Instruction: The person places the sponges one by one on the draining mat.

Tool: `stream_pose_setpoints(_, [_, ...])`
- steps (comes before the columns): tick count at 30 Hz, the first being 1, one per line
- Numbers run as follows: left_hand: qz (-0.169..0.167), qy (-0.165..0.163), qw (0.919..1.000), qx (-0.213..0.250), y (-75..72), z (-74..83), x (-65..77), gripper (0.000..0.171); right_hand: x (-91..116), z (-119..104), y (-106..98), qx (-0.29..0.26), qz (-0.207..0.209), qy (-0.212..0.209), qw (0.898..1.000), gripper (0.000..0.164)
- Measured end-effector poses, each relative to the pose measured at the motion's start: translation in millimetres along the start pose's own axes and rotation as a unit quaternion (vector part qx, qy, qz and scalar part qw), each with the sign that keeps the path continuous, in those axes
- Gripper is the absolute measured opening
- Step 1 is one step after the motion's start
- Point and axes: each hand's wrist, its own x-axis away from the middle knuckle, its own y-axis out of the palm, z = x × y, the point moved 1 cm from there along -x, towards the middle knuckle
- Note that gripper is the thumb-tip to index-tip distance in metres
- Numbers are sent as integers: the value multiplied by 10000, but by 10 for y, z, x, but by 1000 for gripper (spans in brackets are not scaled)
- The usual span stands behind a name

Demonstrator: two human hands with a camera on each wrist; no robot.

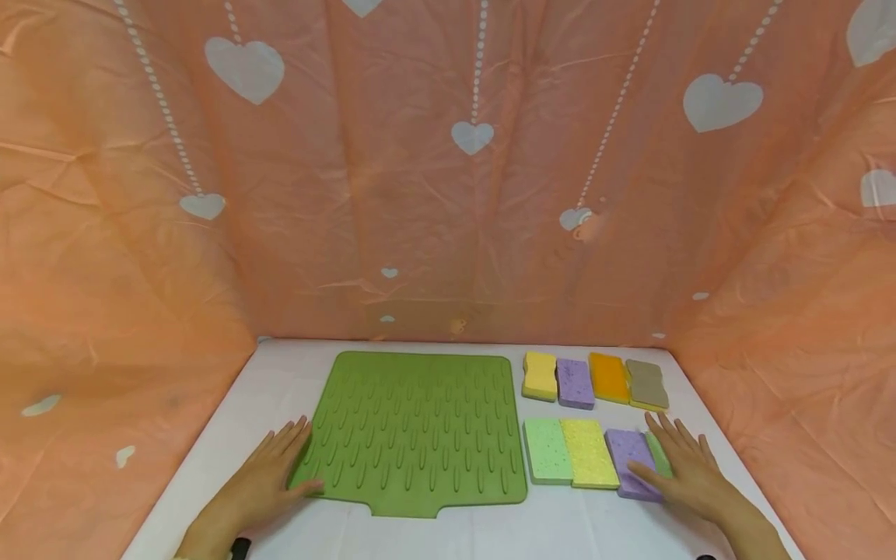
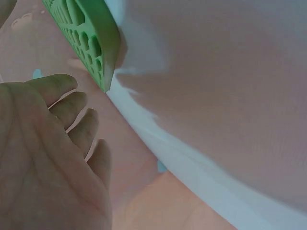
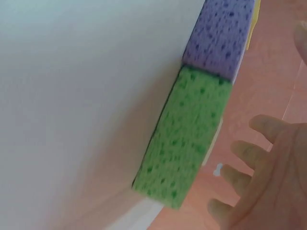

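My left hand (image 1: 259, 478), fingers straight, is at the left edge of a green ridged mat (image 1: 413, 502) and holds nothing. The left wrist view shows the palm apart from the tabletop, near the mat's corner (image 2: 108, 62). To the right, my right hand (image 1: 682, 470) is above a green sponge (image 3: 182, 139) and partly hides it in the head view. Its thumb overlaps a purple sponge (image 1: 626, 447) there, while the right wrist view shows the fingers apart from both. Beside these lie a speckled yellow sponge (image 1: 588, 451) and a light green sponge (image 1: 548, 451).
Behind them, a back row has a yellow sponge (image 1: 540, 373), another purple sponge (image 1: 575, 381), an orange sponge (image 1: 609, 376) and a grey-topped sponge (image 1: 647, 381). A white table (image 1: 518, 533) bears everything. Orange cloth (image 1: 420, 257) with hearts surrounds its back and sides.
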Motion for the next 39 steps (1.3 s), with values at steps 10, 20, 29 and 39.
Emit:
stream_pose_setpoints(10, [-434,-318,9983,245,-48,54,5,98,102,176,-41,-301,-118,43,9995,102])
stream_pose_setpoints(20, [-660,-510,9954,465,-17,66,-27,99,170,182,-92,-497,-170,-239,9983,115])
stream_pose_setpoints(29, [-768,-587,9940,505,26,54,-51,100,150,272,-117,-340,-282,-216,9988,120])
stream_pose_setpoints(39, [-900,-643,9924,533,50,60,-70,104,126,376,-118,-625,-529,-105,9966,120])
